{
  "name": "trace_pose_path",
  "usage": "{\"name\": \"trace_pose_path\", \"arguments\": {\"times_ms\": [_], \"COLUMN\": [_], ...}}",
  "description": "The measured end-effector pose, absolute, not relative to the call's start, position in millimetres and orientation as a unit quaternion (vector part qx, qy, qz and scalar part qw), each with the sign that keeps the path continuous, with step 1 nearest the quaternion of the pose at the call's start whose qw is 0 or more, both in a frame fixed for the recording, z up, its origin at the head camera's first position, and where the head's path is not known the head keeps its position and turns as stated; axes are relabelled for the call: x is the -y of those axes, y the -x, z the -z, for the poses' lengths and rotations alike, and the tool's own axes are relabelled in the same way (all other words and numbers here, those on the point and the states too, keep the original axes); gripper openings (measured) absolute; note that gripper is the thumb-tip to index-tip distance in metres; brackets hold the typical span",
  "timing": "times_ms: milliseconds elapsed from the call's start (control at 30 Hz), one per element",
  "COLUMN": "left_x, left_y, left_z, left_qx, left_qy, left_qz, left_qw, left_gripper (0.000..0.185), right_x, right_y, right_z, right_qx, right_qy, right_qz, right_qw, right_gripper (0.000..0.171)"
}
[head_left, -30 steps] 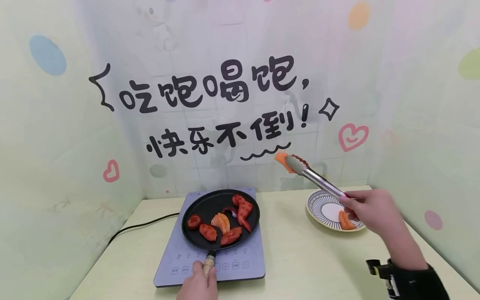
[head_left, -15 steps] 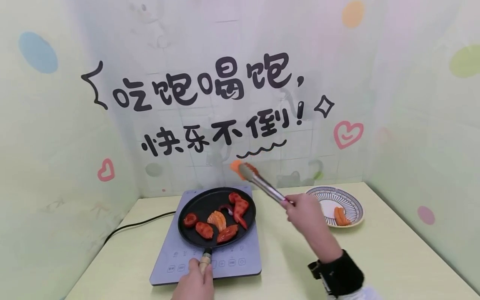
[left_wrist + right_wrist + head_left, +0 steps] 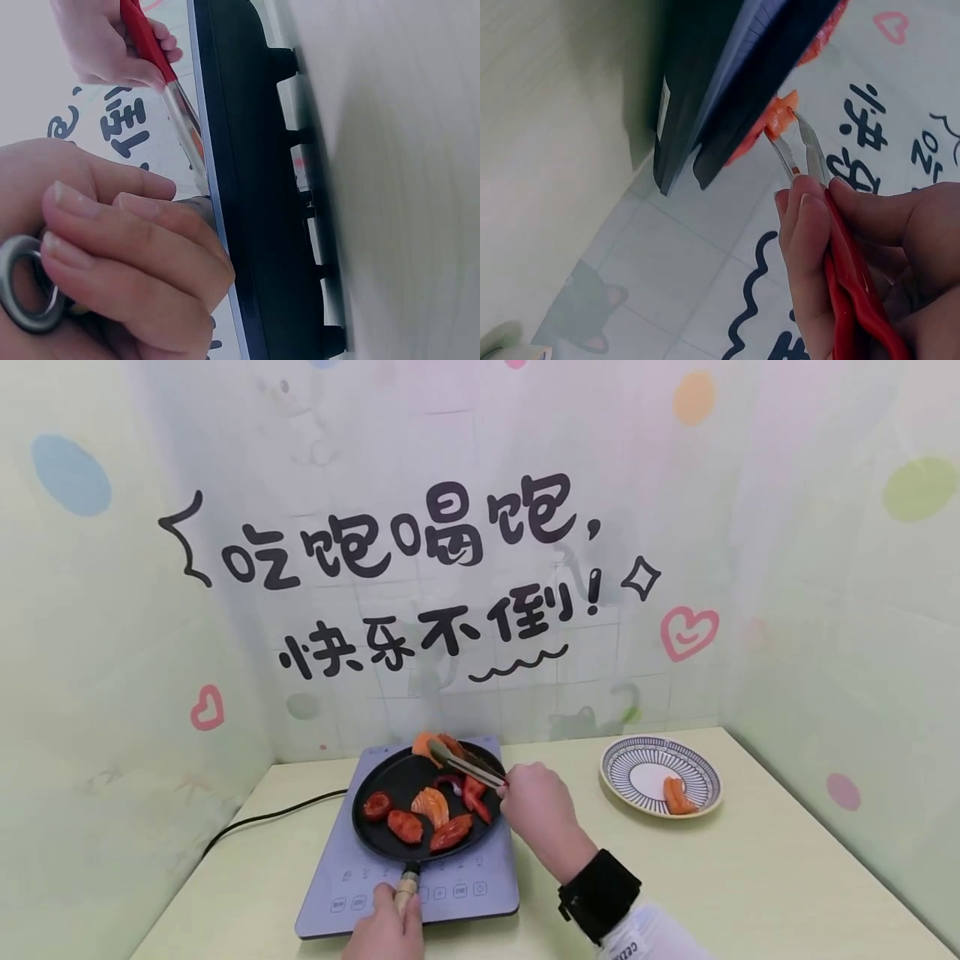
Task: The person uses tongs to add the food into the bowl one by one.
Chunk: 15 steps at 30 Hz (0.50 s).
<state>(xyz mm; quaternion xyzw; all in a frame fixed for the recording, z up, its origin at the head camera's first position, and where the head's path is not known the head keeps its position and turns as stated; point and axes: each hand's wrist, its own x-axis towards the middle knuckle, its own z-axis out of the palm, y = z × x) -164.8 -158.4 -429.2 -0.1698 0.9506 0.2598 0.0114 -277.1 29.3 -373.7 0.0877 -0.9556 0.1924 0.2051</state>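
Note:
My left hand (image 3: 386, 928) grips the wooden handle (image 3: 407, 890) of a black frying pan (image 3: 390, 767). In the left wrist view its fingers curl around the handle, a metal ring (image 3: 15, 300) at its end. My right hand (image 3: 543, 817) holds metal tongs (image 3: 474, 768) by their red handles (image 3: 859, 289). Their tips pinch an orange salmon-like piece (image 3: 422, 746) at the pan's far rim. In the pan lie a striped orange slice (image 3: 431, 807), reddish wing-like pieces (image 3: 405, 827) and a round red piece (image 3: 377, 806). The tongs partly hide a longer red wing (image 3: 476, 797).
Under the pan is a flat induction cooker (image 3: 322, 893), its black cord (image 3: 277, 814) running left. A patterned plate (image 3: 626, 768) with an orange piece (image 3: 677, 797) stands on the table (image 3: 675, 885) at right. A printed wall (image 3: 487, 702) rises close behind.
My right hand has carried the tongs and orange piece left from near the plate, then down to the pan's far rim. The left hand keeps its grip on the handle.

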Motion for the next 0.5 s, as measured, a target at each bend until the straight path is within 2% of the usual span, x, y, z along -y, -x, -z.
{"name": "trace_pose_path", "arguments": {"times_ms": [500], "left_x": [160.3], "left_y": [165.9], "left_z": [432.5], "left_qx": [-0.950], "left_qy": [0.163], "left_qz": [-0.267], "left_qw": [0.006], "left_gripper": [0.039], "right_x": [-1.8], "right_y": [277.5], "right_z": [372.2], "right_qx": [0.972], "right_qy": [-0.091], "right_qz": [-0.114], "right_qw": [0.182], "right_gripper": [0.018]}}
